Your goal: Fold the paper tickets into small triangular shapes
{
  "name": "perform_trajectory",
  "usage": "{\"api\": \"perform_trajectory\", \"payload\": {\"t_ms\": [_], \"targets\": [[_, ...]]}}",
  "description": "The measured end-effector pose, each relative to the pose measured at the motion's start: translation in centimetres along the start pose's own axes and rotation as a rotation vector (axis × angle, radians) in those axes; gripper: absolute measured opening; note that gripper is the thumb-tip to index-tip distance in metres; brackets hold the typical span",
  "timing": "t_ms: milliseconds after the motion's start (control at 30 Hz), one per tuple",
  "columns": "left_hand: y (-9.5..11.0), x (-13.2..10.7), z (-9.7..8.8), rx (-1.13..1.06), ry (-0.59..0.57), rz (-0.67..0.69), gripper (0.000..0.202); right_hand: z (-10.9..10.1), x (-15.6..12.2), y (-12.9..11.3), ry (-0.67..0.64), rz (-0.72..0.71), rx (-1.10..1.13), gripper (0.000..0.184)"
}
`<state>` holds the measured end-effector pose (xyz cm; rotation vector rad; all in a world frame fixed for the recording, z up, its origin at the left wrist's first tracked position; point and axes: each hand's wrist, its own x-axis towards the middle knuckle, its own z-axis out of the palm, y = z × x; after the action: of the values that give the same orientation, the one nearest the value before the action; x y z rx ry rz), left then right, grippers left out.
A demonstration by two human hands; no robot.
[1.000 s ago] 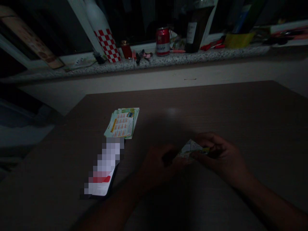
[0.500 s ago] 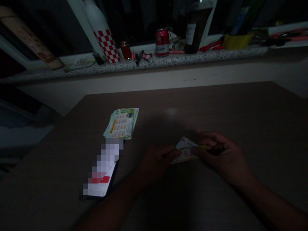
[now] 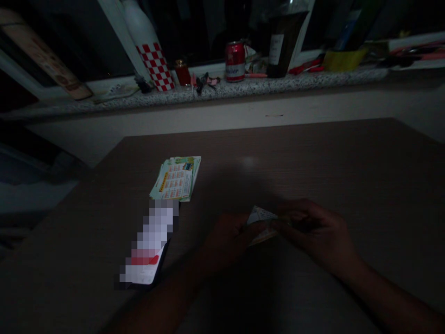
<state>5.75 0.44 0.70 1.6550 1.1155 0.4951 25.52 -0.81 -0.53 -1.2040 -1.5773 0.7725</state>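
Between my two hands is a small piece of printed paper (image 3: 261, 214), folded so that a pointed corner stands up at the top. My left hand (image 3: 229, 234) grips its left side, thumb across the front. The fingertips of my right hand (image 3: 316, 227) pinch the right end. Shadow hides the lower folds and the fingers behind the paper. Left of my hands lies a stack of printed cards (image 3: 175, 178) with green edges and orange number grids. A lit phone (image 3: 146, 271) rests just in front of the stack, close to my left forearm; most of its screen is blurred out.
The dim wooden table (image 3: 330, 157) meets a wall below a granite windowsill (image 3: 194, 97). On the sill stand a checkered bottle (image 3: 156, 65), a red can (image 3: 235, 62), a dark labelled bottle (image 3: 278, 51), a yellow container (image 3: 342, 59) and small clutter.
Both hands have shifted slightly with the paper, which has moved a little left and toward me and tilted. The left thumb now reaches further across it. Cards and phone lie unmoved.
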Motion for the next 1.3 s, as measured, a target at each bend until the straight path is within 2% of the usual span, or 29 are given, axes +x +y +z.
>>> {"api": "perform_trajectory", "payload": {"t_ms": [100,200,433,733,933,1167,1300], "targets": [[-0.1,-0.1,0.0,0.013,0.058,-0.010,0.039,-0.4,0.1,0.1,0.013,-0.080,-0.063,0.011],[-0.1,-0.1,0.0,0.016,0.076,0.009,0.038,-0.6,0.3,0.0,-0.015,-0.134,-0.057,0.013],[0.0,-0.3,-0.1,0.027,0.095,0.049,0.034,-0.5,0.5,-0.1,-0.072,-0.142,-0.046,0.021],[0.2,-0.5,-0.1,-0.043,0.037,0.051,0.035,-0.6,0.5,-0.7,-0.255,-0.112,-0.007,0.017],[-0.1,-0.3,0.0,-0.263,-0.058,-0.002,0.031,-0.8,0.2,-0.9,-0.278,-0.166,-0.106,0.026],[-0.4,-0.3,0.1,-0.427,-0.097,-0.021,0.028,-1.0,0.1,-0.9,-0.310,-0.181,-0.158,0.033],[-0.2,-0.2,0.1,-0.438,-0.065,-0.033,0.028,-1.0,0.2,-1.0,-0.301,-0.132,-0.119,0.028]]}}
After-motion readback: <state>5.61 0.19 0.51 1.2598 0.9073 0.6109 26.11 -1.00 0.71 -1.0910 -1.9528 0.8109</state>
